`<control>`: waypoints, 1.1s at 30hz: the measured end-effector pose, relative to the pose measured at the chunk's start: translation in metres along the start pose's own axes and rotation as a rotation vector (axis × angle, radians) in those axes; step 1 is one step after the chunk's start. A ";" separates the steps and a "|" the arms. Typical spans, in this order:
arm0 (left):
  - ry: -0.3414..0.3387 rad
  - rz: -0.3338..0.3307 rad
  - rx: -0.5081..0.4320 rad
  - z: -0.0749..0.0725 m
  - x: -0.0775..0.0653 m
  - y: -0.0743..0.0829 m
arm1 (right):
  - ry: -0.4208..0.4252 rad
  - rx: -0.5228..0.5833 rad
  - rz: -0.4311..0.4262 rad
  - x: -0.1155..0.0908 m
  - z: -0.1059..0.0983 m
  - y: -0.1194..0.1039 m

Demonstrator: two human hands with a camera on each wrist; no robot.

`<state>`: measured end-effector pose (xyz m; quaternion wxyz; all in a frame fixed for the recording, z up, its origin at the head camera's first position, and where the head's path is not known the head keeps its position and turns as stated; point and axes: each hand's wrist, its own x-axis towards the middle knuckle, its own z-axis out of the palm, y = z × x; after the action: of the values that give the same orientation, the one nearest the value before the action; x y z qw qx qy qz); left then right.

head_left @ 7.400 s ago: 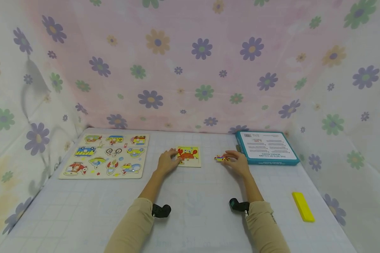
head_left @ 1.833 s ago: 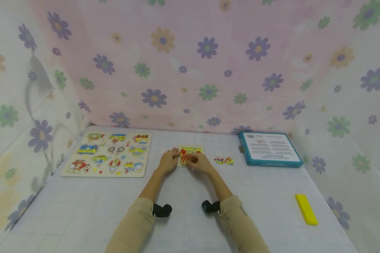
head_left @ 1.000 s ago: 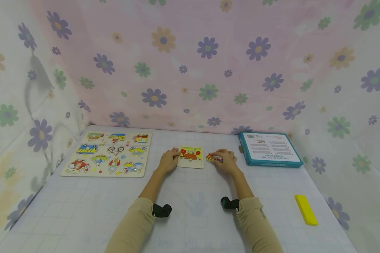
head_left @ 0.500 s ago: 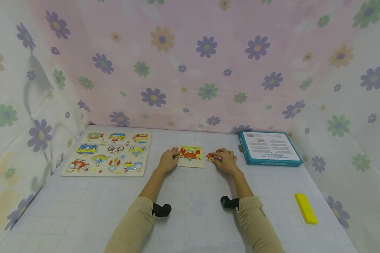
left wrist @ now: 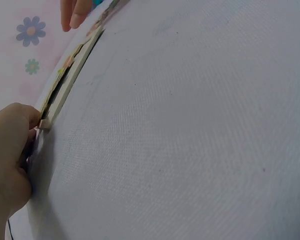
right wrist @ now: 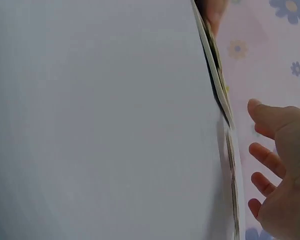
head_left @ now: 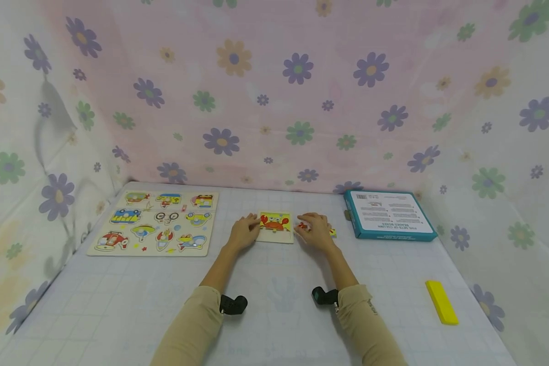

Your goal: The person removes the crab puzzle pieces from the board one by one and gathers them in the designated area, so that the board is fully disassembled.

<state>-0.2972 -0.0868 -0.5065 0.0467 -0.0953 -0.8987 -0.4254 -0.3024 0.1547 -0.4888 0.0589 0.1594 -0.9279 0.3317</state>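
Observation:
A small wooden jigsaw board point(head_left: 275, 237) with a red crab picture on its upper part lies flat on the table. My left hand point(head_left: 244, 233) holds its left edge; in the left wrist view, that hand point(left wrist: 10, 150) touches the board's corner point(left wrist: 44, 124). To the board's right, my right hand point(head_left: 315, 231) is over loose jigsaw pieces. A red patterned piece point(head_left: 303, 225) shows beneath its fingers and a yellow one point(head_left: 333, 233) beyond it, the rest hidden. In the right wrist view, the right hand point(right wrist: 285, 165) has its fingers apart, nothing between them.
At the left lies a larger wooden vehicle puzzle board point(head_left: 209, 239). A teal box point(head_left: 391, 216) with a white label lies at the back right, and a yellow bar point(head_left: 441, 302) near the right edge. Flowered cloth point(head_left: 256, 101) stands behind the table.
My right hand carried a striped piece from over the crab board back to the right, then let go and shifted slightly left. My left hand stays at the board's left edge.

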 end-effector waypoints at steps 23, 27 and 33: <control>-0.050 0.015 0.043 -0.002 -0.002 0.001 | -0.066 -0.106 -0.087 0.017 0.044 -0.035; -0.044 0.053 0.047 -0.002 -0.002 0.000 | -0.060 -0.133 -0.121 0.016 0.043 -0.036; -0.030 0.058 0.070 0.000 -0.001 -0.003 | -0.048 -0.144 -0.163 0.015 0.043 -0.037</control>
<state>-0.2965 -0.0886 -0.5086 0.0490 -0.1262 -0.9105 -0.3906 -0.3048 0.0968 -0.4968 0.0749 0.2375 -0.9344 0.2547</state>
